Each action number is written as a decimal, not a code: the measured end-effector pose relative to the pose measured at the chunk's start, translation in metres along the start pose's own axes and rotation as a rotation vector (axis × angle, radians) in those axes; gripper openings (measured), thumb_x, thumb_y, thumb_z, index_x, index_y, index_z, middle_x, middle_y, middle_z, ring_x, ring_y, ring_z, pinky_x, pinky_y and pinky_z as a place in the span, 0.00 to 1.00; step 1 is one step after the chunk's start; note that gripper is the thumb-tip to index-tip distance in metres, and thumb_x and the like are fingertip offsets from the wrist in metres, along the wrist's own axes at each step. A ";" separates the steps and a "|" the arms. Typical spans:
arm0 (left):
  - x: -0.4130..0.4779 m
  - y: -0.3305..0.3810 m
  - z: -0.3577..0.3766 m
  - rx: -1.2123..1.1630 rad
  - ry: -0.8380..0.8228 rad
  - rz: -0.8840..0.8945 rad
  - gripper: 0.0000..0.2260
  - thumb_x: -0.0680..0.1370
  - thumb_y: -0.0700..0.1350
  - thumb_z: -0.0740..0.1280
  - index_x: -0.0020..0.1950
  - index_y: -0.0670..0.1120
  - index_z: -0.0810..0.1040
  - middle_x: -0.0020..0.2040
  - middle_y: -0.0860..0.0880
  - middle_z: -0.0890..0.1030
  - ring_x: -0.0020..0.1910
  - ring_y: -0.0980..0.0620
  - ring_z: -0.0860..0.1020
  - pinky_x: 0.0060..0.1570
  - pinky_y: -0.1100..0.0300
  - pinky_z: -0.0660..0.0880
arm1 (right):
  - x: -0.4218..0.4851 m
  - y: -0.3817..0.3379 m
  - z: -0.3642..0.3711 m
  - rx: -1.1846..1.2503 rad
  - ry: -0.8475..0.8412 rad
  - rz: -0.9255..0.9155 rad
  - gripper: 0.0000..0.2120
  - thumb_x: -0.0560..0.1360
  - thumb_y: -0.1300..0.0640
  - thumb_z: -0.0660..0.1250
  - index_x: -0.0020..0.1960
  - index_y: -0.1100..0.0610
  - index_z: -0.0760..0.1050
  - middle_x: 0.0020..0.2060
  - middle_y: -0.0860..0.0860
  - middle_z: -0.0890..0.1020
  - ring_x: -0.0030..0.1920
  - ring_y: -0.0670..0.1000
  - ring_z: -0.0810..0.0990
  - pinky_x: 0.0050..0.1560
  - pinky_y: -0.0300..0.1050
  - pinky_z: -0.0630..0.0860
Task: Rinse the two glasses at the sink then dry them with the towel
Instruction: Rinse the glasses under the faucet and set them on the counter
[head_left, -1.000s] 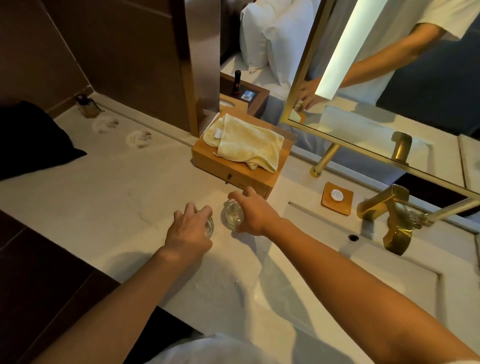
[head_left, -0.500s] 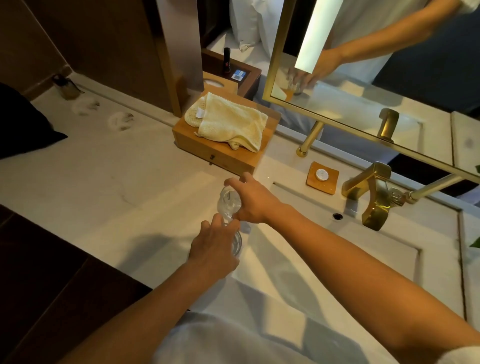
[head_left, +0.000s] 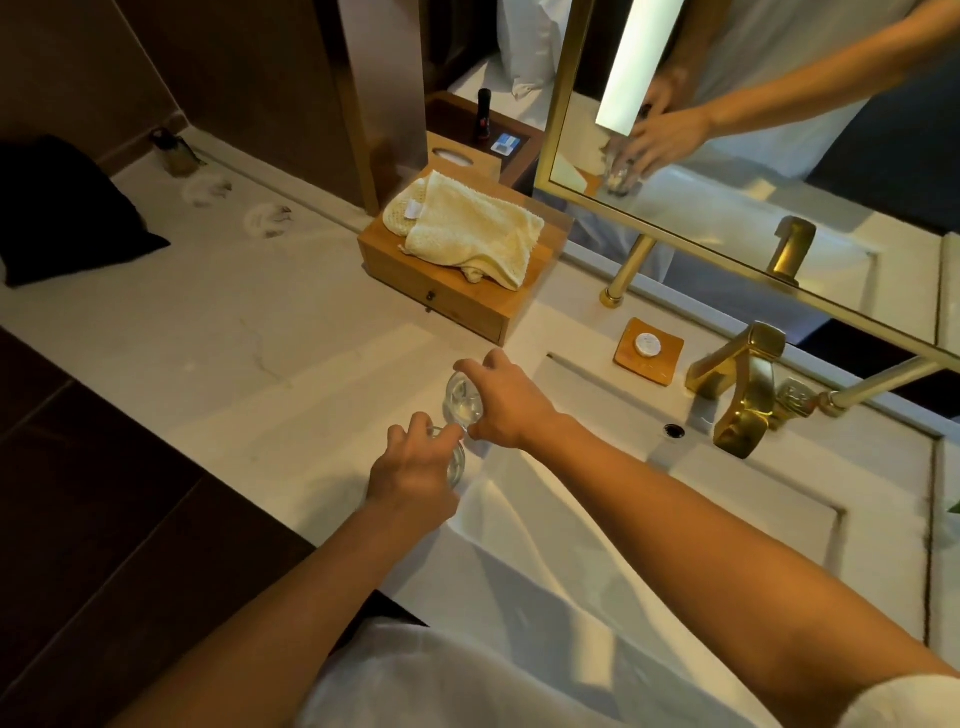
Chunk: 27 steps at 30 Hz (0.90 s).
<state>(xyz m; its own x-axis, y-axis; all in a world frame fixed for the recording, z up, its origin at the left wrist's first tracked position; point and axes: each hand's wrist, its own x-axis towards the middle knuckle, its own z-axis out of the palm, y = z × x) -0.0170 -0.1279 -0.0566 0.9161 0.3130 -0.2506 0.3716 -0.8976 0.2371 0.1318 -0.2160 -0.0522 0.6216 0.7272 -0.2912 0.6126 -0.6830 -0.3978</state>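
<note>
Shifted to sink (head_left: 727, 519) edge, L grip (head_left: 410, 478) clamps clear round glass (head_left: 457, 463), R grip (head_left: 509, 410) tilted glass (head_left: 462, 400).

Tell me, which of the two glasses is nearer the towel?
The glass gripped by the right hand; the left hand holds the other glass farther from the towel.

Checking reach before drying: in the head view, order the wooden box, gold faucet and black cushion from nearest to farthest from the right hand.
1. Wooden box, just beyond the right hand.
2. Gold faucet, to the right, across the basin.
3. Black cushion, far left.
</note>
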 end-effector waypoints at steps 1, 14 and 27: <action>0.001 0.002 -0.001 -0.001 -0.021 -0.017 0.28 0.70 0.48 0.72 0.69 0.56 0.70 0.63 0.48 0.70 0.58 0.46 0.70 0.48 0.58 0.76 | -0.001 0.000 0.001 0.001 0.004 0.004 0.42 0.66 0.50 0.80 0.75 0.49 0.63 0.63 0.58 0.69 0.61 0.62 0.73 0.58 0.55 0.78; -0.016 0.036 -0.052 -0.035 0.147 0.198 0.18 0.80 0.52 0.65 0.70 0.51 0.72 0.69 0.49 0.72 0.64 0.47 0.70 0.57 0.55 0.74 | -0.049 0.004 -0.033 0.016 0.161 0.127 0.28 0.77 0.46 0.69 0.74 0.54 0.68 0.66 0.58 0.76 0.64 0.60 0.75 0.61 0.55 0.76; -0.061 0.101 0.105 0.240 -0.251 0.402 0.24 0.82 0.61 0.46 0.57 0.52 0.78 0.52 0.50 0.80 0.52 0.46 0.77 0.52 0.52 0.70 | -0.219 0.147 0.014 0.322 0.095 0.694 0.16 0.79 0.57 0.64 0.65 0.58 0.77 0.61 0.60 0.80 0.60 0.59 0.78 0.56 0.46 0.75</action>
<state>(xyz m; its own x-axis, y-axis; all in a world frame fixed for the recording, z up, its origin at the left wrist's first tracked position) -0.0510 -0.2698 -0.1157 0.9037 -0.1276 -0.4087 -0.0732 -0.9865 0.1462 0.0789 -0.4743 -0.0586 0.8599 0.1208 -0.4961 -0.0960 -0.9161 -0.3894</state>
